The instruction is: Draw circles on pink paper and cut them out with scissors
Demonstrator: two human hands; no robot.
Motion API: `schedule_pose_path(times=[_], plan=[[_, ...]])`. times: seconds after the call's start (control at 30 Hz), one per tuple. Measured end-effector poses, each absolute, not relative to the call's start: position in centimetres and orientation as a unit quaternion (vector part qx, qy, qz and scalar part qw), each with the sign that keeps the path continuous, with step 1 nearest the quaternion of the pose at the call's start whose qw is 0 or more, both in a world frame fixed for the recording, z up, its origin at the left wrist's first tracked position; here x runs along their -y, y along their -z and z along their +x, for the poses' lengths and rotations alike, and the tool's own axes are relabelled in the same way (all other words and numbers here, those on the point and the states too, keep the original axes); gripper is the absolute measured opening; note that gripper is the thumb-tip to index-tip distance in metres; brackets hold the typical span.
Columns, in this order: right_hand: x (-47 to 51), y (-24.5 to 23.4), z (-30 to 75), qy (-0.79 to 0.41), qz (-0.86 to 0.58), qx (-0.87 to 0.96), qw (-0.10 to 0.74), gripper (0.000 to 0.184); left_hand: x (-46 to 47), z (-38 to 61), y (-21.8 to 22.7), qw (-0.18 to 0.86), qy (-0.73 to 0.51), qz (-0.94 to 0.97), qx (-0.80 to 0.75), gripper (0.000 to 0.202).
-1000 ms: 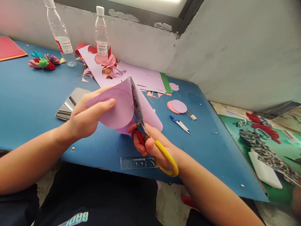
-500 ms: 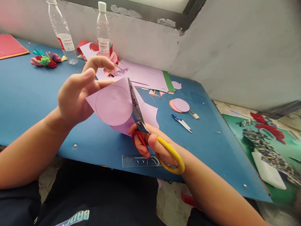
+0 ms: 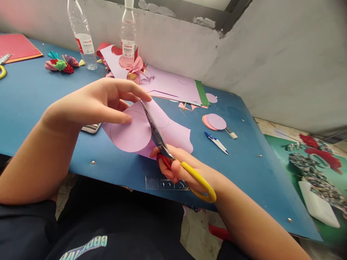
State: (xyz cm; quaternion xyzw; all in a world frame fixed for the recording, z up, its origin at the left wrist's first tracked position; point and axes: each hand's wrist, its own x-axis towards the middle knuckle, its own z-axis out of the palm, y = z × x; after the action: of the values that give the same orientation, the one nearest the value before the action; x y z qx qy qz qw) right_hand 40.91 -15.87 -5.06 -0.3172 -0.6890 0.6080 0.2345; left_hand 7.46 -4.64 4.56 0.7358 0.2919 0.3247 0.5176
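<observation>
My right hand point(image 3: 176, 166) holds scissors point(image 3: 155, 131) with one yellow and one red handle. Their blades lie along a sheet of lilac paper point(image 3: 130, 137), pointing up and away, and look nearly closed. A circle is drawn on this paper, and its lower edge looks cut round. My left hand point(image 3: 100, 101) grips the sheet, thumb on its front face and index fingertip at the top edge near the blade tip; the other fingers are partly hidden. Below the paper, a clear ruler point(image 3: 165, 183) lies by the table's front edge.
Cut paper circles point(image 3: 217, 121) and a blue-white pen point(image 3: 217, 143) lie to the right. Behind are stacked lilac sheets point(image 3: 173, 85), scraps and two bottles point(image 3: 128, 47) point(image 3: 86, 43). A phone point(image 3: 92, 128) shows under my left wrist. Fabric pieces point(image 3: 61, 65) lie at left.
My left hand has turned over and its thumb has come down onto the paper. The scissors stay at the sheet. The view has shifted slightly, showing a second yellow handle at far left.
</observation>
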Motion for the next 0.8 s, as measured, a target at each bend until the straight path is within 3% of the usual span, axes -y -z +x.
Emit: schedule_pose_path(times=[0.13,0.33,0.6,0.8], plan=[[16.1,4.7,41.0,-0.638,-0.311,0.668,0.226,0.075,4.9,7.4,-4.5,0.545,-0.312,0.727,-0.278,0.066],[16.4,3.7,40.9,-0.702,-0.295,0.612,0.214,0.083,5.0,7.7,-4.5,0.555,-0.291,0.730,-0.275,0.050],[15.9,5.0,42.0,-0.765,-0.249,0.551,0.220,0.082,5.1,7.9,-4.4,0.555,-0.310,0.700,-0.326,0.063],[15.7,3.1,42.4,-0.755,-0.283,0.558,0.196,0.081,4.8,7.9,-4.3,0.548,-0.352,0.683,-0.330,0.051]])
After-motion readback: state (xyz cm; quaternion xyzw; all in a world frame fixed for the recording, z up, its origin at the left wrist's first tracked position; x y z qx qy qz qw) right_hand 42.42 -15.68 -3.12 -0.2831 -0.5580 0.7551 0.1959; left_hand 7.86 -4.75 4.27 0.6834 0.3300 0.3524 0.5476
